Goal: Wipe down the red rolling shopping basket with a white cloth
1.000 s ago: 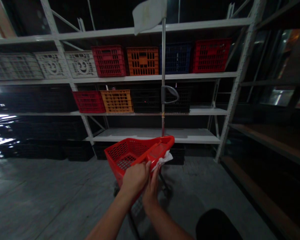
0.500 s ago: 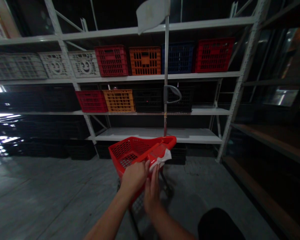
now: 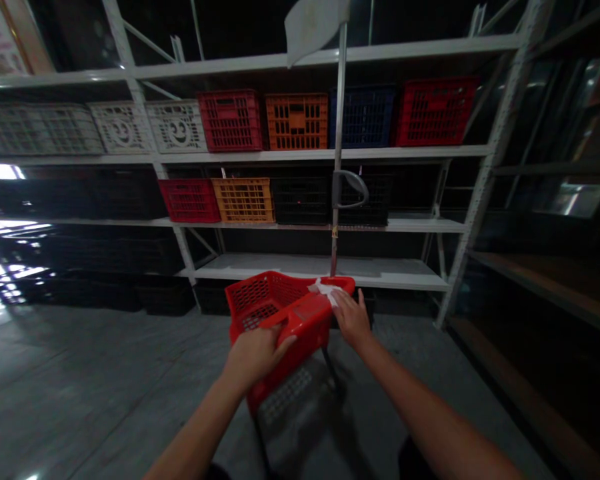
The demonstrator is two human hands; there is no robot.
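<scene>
A: Your left hand point(image 3: 257, 350) has its fingers point(image 3: 284, 341) curled tight over the near rim of the red basket point(image 3: 305, 323), thumb side up.

B: And your right hand point(image 3: 351, 319) reaches further out. Its fingers point(image 3: 341, 301) lie stretched side by side, pressing flat on a white cloth point(image 3: 324, 289) at the basket's far right corner. You can't tell whether they pinch it.

A: Between your two hands the basket is glossy red plastic, with a solid panel on the near side and open mesh walls beyond your left fingers.

B: Just past your right fingertips a metal pole point(image 3: 337, 200) rises from the basket, with a grey handle point(image 3: 353, 190) partway up. Behind it stands the lowest shelf point(image 3: 280, 265), and the grey floor point(image 3: 105, 387) lies below.
</scene>
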